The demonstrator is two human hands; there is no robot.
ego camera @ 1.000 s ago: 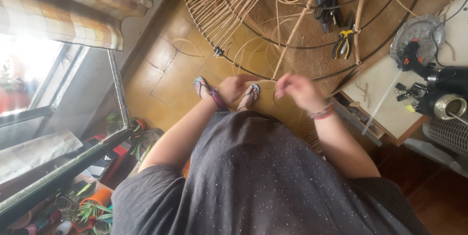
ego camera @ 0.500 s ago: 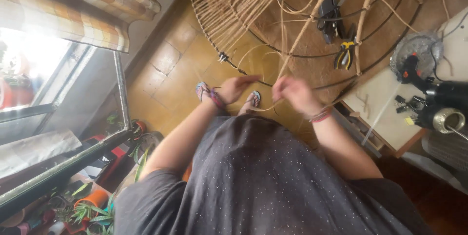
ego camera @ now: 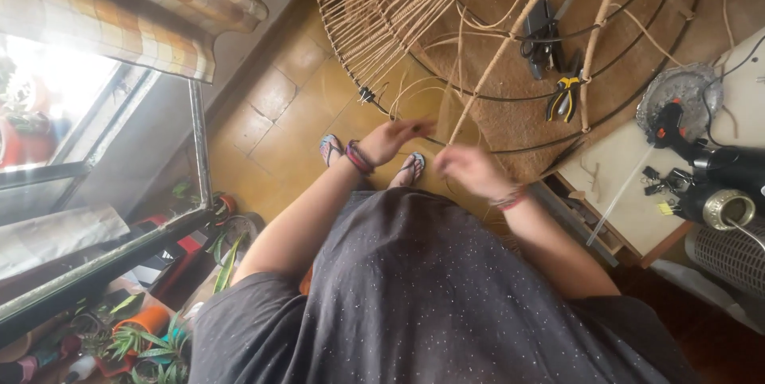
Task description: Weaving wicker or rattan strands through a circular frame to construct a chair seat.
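I stand over a big round black wire frame lying on the floor, partly woven with pale cane strands. My left hand, with bracelets at the wrist, reaches toward the loose cane strands at the frame's near rim. It is blurred with its fingers stretched forward, and its grip does not show. My right hand is curled like a fist just right of it, closed on a thin strand beside a thick cane rod. My feet in sandals show below the hands.
Yellow-handled pliers and a black tool lie on the brown rug inside the frame. A low table at the right carries a glue gun and a tape roll. Window, checked curtain and potted plants stand left.
My hands were close together over the strands; they have drawn apart, the left moving up and left. The view has shifted slightly.
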